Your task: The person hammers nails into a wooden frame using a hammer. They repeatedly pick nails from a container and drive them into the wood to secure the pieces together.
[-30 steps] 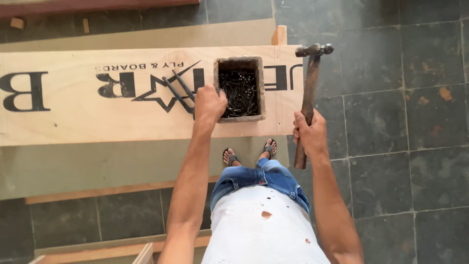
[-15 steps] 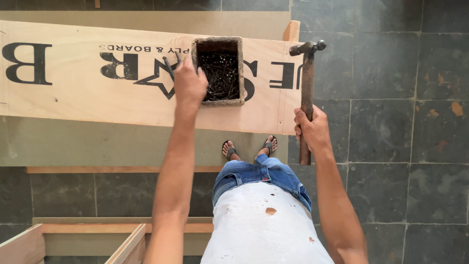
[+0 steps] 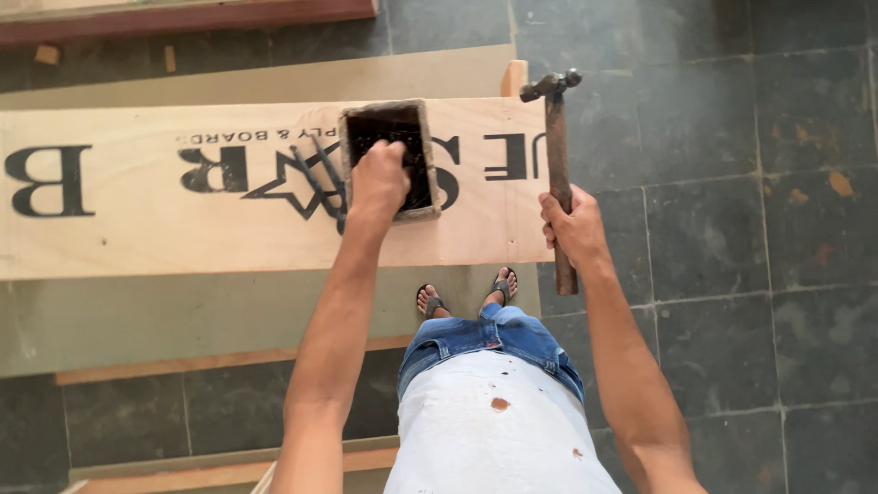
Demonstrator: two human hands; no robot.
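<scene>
Nails fill a small, rough, open-topped box that sits on a long pale plywood board printed with big black letters and a star; the board runs across the room from the far left to just past the person's feet, resting over a grey-green sheet on the dark tiled floor; just left of the box a pair of dark metal pliers lies on the star. The left hand reaches into the box from its near left side, fingers curled down among the nails; whether it pinches any I cannot tell. Further right, past the board's end, the right hand is wrapped tight round the wooden handle of a hammer, held upright with its metal head away from the body, beside the board's far corner; below, blue jeans, a white shirt and sandalled feet show.
</scene>
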